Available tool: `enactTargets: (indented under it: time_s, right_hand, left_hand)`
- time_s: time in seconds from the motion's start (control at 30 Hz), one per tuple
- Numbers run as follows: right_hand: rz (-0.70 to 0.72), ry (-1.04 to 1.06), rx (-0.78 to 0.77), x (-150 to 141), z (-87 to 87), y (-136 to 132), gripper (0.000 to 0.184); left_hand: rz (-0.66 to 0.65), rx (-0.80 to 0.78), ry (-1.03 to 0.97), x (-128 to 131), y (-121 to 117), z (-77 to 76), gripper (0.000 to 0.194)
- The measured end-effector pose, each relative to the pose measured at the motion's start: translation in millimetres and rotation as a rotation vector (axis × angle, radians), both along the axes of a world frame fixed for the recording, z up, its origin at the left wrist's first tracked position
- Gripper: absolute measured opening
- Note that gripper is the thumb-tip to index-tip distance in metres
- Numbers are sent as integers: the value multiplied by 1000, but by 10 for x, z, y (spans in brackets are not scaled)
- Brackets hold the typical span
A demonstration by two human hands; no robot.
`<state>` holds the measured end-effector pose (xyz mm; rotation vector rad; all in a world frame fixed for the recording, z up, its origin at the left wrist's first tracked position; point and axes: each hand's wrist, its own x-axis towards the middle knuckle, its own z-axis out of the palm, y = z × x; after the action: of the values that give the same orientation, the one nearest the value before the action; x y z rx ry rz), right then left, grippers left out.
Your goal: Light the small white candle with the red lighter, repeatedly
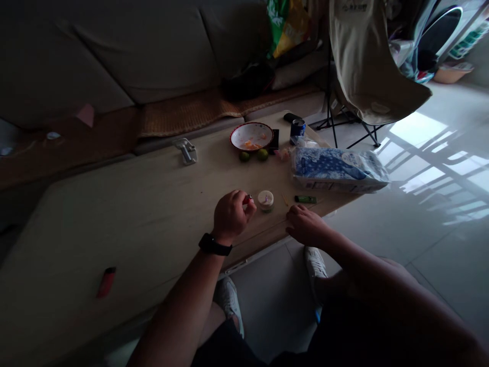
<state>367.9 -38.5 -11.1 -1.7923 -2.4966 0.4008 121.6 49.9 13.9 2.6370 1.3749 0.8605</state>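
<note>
My left hand (231,214), with a black watch on its wrist, is closed in a pinch on a small red-tipped object, probably a lighter (248,199), just left of a small white round container (265,200). My right hand (305,224) rests on the low table (133,219) near its front edge, its fingers curled; whether it holds anything is hidden. A green lighter (304,199) lies just beyond the right hand.
A bowl with orange food (251,136), two limes (253,155), a can (297,127), a blue-white tissue pack (338,169) sit at the back right. A red lighter (106,282) lies near the table's front left. Sofa behind, folding chair at right.
</note>
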Motion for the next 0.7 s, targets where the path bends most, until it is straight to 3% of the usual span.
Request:
enactTargets:
  time_s: [0.33,0.7]
  right_hand:
    - [-19,-21,-3,-6,-42,8,20]
    - [-14,-28,-10,-19,-6,-6,22]
  left_hand:
    - [-45,24,111,175,21,-28,16]
    - [-63,24,142,194,21,-43,18]
